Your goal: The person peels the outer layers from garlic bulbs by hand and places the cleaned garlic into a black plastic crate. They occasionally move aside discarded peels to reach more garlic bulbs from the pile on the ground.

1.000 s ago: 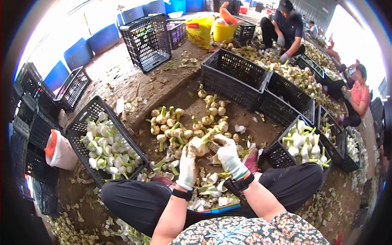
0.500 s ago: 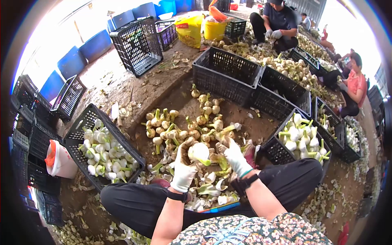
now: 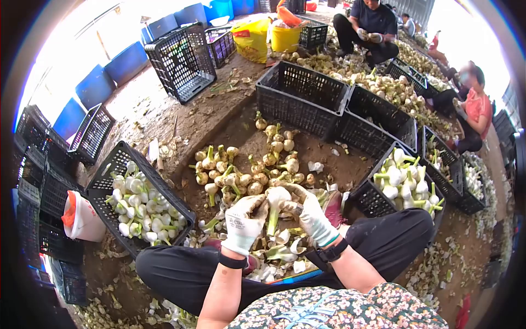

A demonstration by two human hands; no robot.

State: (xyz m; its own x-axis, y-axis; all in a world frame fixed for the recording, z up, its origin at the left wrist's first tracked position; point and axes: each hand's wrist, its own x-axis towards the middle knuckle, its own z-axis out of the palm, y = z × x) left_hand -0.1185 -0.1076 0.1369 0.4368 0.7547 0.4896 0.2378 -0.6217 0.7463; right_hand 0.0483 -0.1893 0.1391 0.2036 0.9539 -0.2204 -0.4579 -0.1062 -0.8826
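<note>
A white garlic bulb (image 3: 278, 198) is between my two gloved hands, its pale green stem pointing down toward me. My left hand (image 3: 245, 220) has its fingers closed against the bulb's left side. My right hand (image 3: 310, 211) curls over the top and right side of the same bulb, its fingertips partly hidden. Both gloves are white with dirt-browned fingers. Just beyond my hands lies a heap of unpeeled garlic bulbs (image 3: 269, 159) with short stems on the soil. Below the hands, peeled skins and stem scraps (image 3: 282, 253) cover the ground between my legs.
On my left, a tilted black crate (image 3: 101, 189) holds cleaned garlic; another crate (image 3: 361, 194) with garlic stands right. Black crates (image 3: 298, 101) line the far side. A white bucket (image 3: 85, 222) stands far left. Two co-workers (image 3: 372, 27) (image 3: 478, 115) sit beyond, near more garlic.
My right hand has moved in to the bulb. The bulb has turned and risen slightly, its stem now pointing down toward me. A pale scrap now lies on the soil beyond the heap.
</note>
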